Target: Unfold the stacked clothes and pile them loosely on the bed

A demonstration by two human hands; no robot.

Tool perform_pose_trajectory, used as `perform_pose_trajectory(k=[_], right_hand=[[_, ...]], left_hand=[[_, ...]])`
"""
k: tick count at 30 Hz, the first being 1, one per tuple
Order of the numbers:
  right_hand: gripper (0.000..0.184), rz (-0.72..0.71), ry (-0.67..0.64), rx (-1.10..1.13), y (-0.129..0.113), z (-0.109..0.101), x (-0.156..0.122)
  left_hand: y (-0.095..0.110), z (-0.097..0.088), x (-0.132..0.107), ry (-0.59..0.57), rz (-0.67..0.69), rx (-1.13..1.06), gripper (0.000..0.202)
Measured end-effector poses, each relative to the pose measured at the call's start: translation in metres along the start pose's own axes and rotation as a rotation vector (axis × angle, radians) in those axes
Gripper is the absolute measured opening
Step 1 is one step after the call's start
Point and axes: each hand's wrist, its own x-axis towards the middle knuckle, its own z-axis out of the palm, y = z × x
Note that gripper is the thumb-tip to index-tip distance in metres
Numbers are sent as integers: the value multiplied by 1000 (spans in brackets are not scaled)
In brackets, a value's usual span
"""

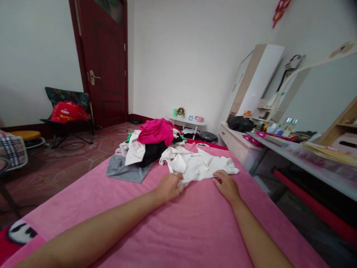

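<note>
A white garment (199,163), maybe a shirt, lies crumpled and partly spread on the pink bedspread (192,227). My left hand (169,186) is closed on its near left edge, pinching the cloth. At the near right edge, my right hand (226,186) has its thumb and fingertips pressed together on the fabric. Just left of the garment is a heap of clothes, with a bright pink piece (157,131) on top, a black piece (152,154) and a white piece (135,149) beneath. A grey folded cloth (126,169) lies at the heap's near side.
A dressing table (306,167) with a mirror and several bottles runs along the right. At the far end stands a low white table (185,121). On the left, a folding chair (69,115) carries a red bag (68,111), near a dark red door (107,70).
</note>
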Motion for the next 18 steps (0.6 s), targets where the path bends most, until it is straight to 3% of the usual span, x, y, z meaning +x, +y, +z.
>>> perform_pose_trajectory(k=[5, 8, 10, 12, 14, 15, 18], right_hand=[[21, -39, -11, 133, 6, 1, 4], [20, -66, 17, 185, 9, -1, 4], [23, -33, 57, 171, 10, -2, 4], [23, -3, 77, 141, 10, -1, 4], [21, 9, 64, 127, 10, 0, 3], [21, 16, 55, 127, 11, 0, 3], [22, 47, 47, 155, 12, 1, 3]], left_hand=[[82, -4, -47, -380, 392, -349, 38], [106, -27, -44, -585, 536, -491, 30], [106, -39, -23, -492, 549, -483, 23], [93, -41, 8, -238, 490, -339, 22], [68, -31, 40, -1, 368, -119, 24], [52, -22, 54, 62, 302, -8, 29], [-3, 5, 82, 107, 94, 127, 41]])
